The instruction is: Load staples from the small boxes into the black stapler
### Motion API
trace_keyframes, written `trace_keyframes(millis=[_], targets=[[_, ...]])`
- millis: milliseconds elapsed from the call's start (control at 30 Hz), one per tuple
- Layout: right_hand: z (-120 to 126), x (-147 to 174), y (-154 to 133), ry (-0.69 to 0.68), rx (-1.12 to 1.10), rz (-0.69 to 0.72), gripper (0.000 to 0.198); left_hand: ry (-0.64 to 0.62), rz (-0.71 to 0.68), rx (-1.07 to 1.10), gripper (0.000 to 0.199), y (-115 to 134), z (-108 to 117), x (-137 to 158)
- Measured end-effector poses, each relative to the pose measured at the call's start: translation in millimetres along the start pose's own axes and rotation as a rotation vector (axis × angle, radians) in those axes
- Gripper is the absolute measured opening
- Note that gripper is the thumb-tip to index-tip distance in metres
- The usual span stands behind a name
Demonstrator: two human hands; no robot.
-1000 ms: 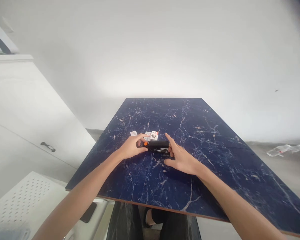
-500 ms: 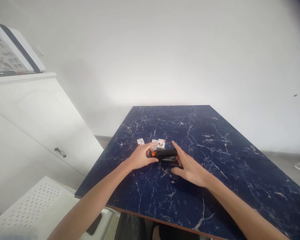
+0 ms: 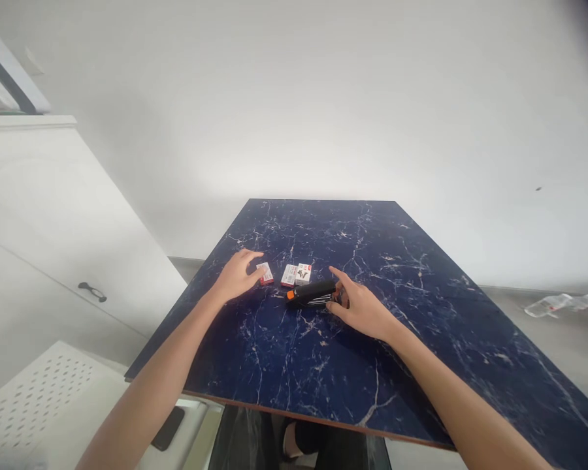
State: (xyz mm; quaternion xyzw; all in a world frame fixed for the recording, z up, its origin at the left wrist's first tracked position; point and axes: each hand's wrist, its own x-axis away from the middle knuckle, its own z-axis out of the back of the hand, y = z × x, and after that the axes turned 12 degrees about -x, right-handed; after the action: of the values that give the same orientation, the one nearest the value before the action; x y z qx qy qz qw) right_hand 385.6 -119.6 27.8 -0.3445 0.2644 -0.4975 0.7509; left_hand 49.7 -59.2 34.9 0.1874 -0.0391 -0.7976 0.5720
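Observation:
My left hand [image 3: 236, 275] is at the left small red-and-white box [image 3: 266, 275]. Its thumb lies at the box's edge, and the fingers are apart beyond it. A black stapler [image 3: 313, 292] with an orange tip lies on the table, the tip pointing left. My right hand [image 3: 360, 305] is at the stapler's right end, thumb and curled fingers around it, index finger stretched forward. Just behind the stapler are two more small boxes, a red-and-white box [image 3: 288, 276] and a white box with a dark picture [image 3: 303, 273], side by side.
The dark blue marble-patterned table [image 3: 323, 228] stands near a pale wall. To the left are a white cabinet [image 3: 39, 215] and a white perforated surface [image 3: 39, 398], with a dark phone-like object [image 3: 168, 428] near it. A clear plastic bottle [image 3: 558, 304] lies on the floor at right.
My left hand has let go of the stapler's orange end and moved left to the leftmost box. My right hand stays at the stapler's other end. The view has shifted somewhat.

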Motion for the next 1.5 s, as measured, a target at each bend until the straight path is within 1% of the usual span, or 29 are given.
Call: trace_keyframes(millis=[100, 133, 200, 300, 367, 467, 533, 600, 700, 833, 967, 1133, 1267, 1367, 1500], targets=[[-2, 1, 0, 0.0, 0.025, 0.025, 0.082, -0.155, -0.055, -0.038, 0.065, -19, -6, -1], [-3, 1, 0, -0.002, 0.033, 0.033, 0.082, -0.179, -0.079, -0.038, 0.066, -20, -9, -1], [-4, 1, 2, -0.01, 0.039, 0.031, 0.081, -0.164, -0.098, -0.024, 0.064, -19, -15, -1], [-4, -2, 6, -0.009, 0.048, 0.005, 0.074, -0.111, -0.106, 0.054, 0.065, -11, -18, -3], [-3, -3, 7, -0.008, 0.06, 0.007, 0.071, -0.119, -0.121, 0.129, 0.068, -4, -18, -7], [-1, -3, 7, -0.016, 0.055, 0.025, 0.068, -0.219, -0.19, 0.169, 0.074, 10, -18, -21], [-1, -3, 6, -0.02, 0.045, 0.031, 0.068, -0.294, -0.251, 0.144, 0.077, 19, -21, -32], [0, -3, 7, -0.022, 0.044, 0.041, 0.068, -0.33, -0.274, 0.119, 0.076, 24, -25, -40], [1, -4, 8, -0.029, 0.052, 0.061, 0.069, -0.328, -0.249, 0.1, 0.079, 23, -29, -41], [1, -4, 9, -0.037, 0.058, 0.054, 0.069, -0.321, -0.227, 0.096, 0.085, 16, -27, -30], [2, -3, 8, -0.055, 0.048, 0.039, 0.068, -0.313, -0.221, 0.113, 0.083, 17, -26, -23], [3, -3, 6, -0.046, 0.063, 0.046, 0.067, -0.268, -0.226, 0.103, 0.075, 22, -27, -23], [2, -3, 6, -0.047, 0.068, 0.047, 0.068, -0.272, -0.228, 0.085, 0.076, 22, -26, -22], [-1, -5, 10, -0.004, 0.065, 0.029, 0.067, -0.28, -0.234, 0.085, 0.075, 24, -24, -21], [-3, -8, 15, 0.108, -0.006, 0.022, 0.058, -0.338, -0.258, 0.115, 0.075, 35, -17, -16]])
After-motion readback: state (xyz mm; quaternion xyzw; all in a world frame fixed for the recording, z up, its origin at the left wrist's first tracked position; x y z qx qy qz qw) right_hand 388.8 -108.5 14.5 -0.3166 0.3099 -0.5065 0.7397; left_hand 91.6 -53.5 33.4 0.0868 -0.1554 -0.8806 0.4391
